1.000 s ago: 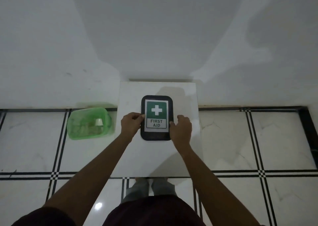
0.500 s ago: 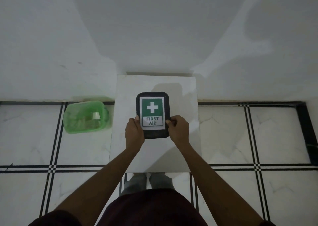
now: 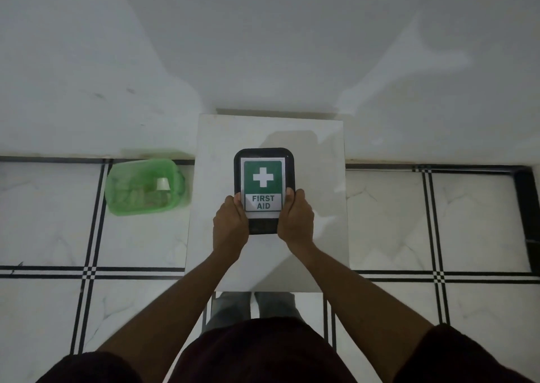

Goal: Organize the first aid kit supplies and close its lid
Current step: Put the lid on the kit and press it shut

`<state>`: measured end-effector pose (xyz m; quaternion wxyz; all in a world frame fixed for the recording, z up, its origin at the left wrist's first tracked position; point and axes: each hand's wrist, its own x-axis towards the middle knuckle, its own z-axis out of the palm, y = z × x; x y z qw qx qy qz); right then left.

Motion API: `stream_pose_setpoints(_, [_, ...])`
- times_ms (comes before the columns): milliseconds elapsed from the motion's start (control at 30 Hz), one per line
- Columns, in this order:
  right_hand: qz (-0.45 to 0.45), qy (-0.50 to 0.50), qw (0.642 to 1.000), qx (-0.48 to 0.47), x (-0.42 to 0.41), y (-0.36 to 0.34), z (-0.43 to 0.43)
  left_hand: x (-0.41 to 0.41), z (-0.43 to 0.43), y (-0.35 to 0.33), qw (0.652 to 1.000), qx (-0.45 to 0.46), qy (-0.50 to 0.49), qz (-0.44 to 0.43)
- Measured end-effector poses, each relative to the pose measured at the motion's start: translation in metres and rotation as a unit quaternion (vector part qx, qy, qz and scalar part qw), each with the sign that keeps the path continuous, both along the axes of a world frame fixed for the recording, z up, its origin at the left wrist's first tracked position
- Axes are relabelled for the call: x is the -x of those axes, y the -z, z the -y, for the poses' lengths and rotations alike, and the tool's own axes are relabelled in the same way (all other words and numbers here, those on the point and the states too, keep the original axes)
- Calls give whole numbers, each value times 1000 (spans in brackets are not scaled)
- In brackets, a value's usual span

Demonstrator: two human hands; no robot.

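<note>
Kit (image 3: 264, 160) on table (image 3: 318, 236), lid closed, contents hidden. Left hand (image 3: 229, 228) clasps its 9 o'clock edge, right hand (image 3: 295, 222) its 3 o'clock edge; thumbs on label, other fingers hidden. Basket (image 3: 140, 207) contents indistinct.

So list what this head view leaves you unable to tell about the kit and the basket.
- First aid kit: contents hidden by its closed lid; latch not visible.
- Kit's lower sides: covered by the left hand and right hand.
- Green basket: contents too dim and small to name, apart from a pale cup-like shape.
- Table: legs hidden beneath its top.
</note>
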<state>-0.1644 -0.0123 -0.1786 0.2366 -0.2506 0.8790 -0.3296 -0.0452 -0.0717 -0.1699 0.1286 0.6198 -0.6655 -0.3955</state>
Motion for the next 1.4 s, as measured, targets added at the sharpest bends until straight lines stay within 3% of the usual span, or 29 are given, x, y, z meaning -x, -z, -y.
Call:
stream_pose_setpoints(200, [8, -16, 1000, -7, 3, 1, -1, 18, 16, -9, 998, -17, -32, 45])
stream_pose_setpoints(267, [-11, -42, 998, -41, 5, -2, 2, 32, 31, -16, 998, 38, -40, 43])
stream_pose_setpoints(333, [-99, -63, 990, -81, 8, -6, 7, 40, 41, -13, 987, 120, 41, 95])
stream_pose_setpoints(433, [-234, -183, 950, -97, 17, -7, 18, 42, 43, -4, 958, 165, 206, 111])
stream_pose_setpoints(667, [-233, -310, 920, -54, 38, 0, 38, 38, 47, 3, 968, 122, 211, 55])
stream_pose_setpoints(1400, [-185, -307, 929, -87, 37, 3, 58, 40, 58, 8, 957, 134, 249, 71])
